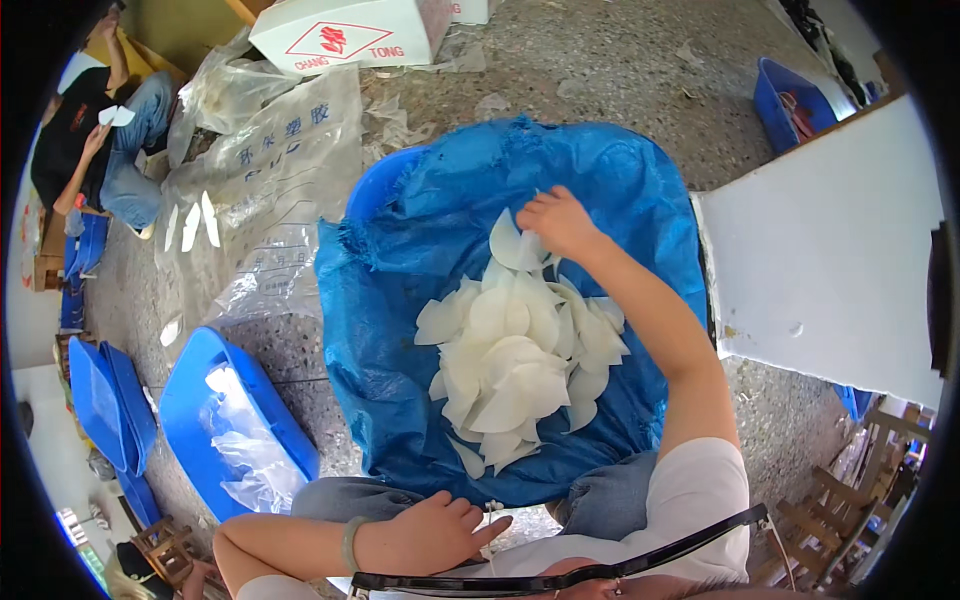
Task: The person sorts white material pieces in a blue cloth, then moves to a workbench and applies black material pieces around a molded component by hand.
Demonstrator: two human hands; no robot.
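Observation:
A loose pile of thin, pale cream, leaf-shaped pieces (pixel 510 370) lies on a crumpled blue woven sheet (pixel 380 300). The sheet lines a wide blue tub (pixel 385 183), whose rim shows at the far left. At the far end of the pile, my right hand (pixel 562 222) has its fingers closed on the edge of one curved cream piece (pixel 510 240). My left hand (pixel 430 532) rests palm down near my lap, at the near edge of the sheet. Its fingers are loosely apart, and a thin white cord hangs beside them.
Left of the tub stands a blue bin (pixel 215 430) holding clear plastic. A plastic sack (pixel 280 190) with white pieces (pixel 190 225) covers floor beyond it. A white board (pixel 830 250) borders the right side. Farther off are a white carton (pixel 350 35) and a seated person (pixel 95 140).

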